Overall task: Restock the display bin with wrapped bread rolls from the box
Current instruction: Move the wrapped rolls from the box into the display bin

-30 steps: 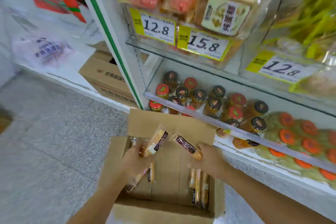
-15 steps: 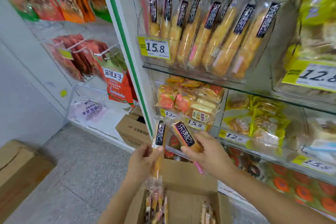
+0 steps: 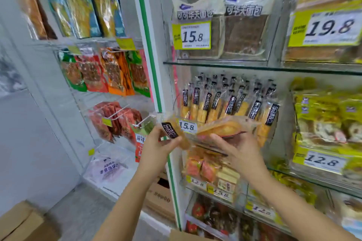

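Rolls point(image 3: 221, 129) higher now, between fingers point(image 3: 170, 143) (both hands point(image 3: 154, 150) point(image 3: 240, 149))

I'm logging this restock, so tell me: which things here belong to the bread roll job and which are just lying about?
Job: left hand gripping left roll; right hand holding right roll; display bin; box flap.
Lying about: toast packs; snack pouches; jars; yellow packs.

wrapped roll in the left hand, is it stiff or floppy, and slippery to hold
Probably light: the left hand holds the wrapped roll between thumb and fingers. Likely soft yet shape-keeping, as it juts out unbent. Its glossy film looks slippery.
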`<state>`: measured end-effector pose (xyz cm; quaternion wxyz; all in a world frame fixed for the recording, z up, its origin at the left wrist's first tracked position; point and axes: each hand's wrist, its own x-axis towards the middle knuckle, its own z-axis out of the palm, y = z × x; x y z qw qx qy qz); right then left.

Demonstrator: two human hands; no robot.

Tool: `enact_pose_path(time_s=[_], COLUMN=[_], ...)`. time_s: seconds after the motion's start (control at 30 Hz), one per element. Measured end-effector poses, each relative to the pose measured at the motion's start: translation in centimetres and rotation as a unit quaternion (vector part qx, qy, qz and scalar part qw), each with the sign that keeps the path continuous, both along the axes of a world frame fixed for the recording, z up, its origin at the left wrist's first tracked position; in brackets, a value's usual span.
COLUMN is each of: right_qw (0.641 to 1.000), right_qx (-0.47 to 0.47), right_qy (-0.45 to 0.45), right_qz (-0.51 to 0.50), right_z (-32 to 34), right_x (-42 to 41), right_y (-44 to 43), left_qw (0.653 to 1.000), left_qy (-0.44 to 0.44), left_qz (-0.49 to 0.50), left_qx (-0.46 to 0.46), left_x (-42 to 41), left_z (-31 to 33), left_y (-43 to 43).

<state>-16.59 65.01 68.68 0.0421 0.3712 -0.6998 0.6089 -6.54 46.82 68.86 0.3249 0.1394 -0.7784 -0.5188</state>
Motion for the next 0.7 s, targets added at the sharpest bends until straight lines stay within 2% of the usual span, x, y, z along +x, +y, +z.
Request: enact_pose_path(time_s=[0.1, 0.2, 0.33, 0.47, 0.6, 0.7], right_qw=[0.999, 0.998, 0.992, 0.982, 0.982, 0.976], right_qx=[-0.041, -0.030, -0.006, 0.085, 0.099, 0.152], right_qy=[-0.004, -0.003, -0.070, -0.080, -0.060, -0.058], right_qz=[-0.015, -0.046, -0.109, -0.147, -0.148, -0.147], right_z=[1.6, 2.3, 2.4, 3.2, 4.9, 5.3], right_x=[-1.5, -2.9, -5.0, -6.7, -7.7, -8.7], right_y=[-1.5, -3.0, -5.2, -7.4, -9.0, -10.1], left_qw=[0.999, 0.997, 0.993, 0.986, 0.974, 0.952], left_qy=[0.004, -0.001, -0.043, -0.090, -0.137, -0.205], left_qz=[-0.003, -0.011, 0.005, 0.005, -0.008, -0.003], left_qx=[-0.044, -0.071, -0.108, -0.142, -0.180, -0.228], left_x=[-1.9, -4.0, -7.5, -10.4, -12.6, -13.8], left_z=[2.7, 4.7, 5.6, 6.4, 6.9, 7.7], left_y=[-1.2, -2.2, -4.2, -5.1, -5.8, -6.0])
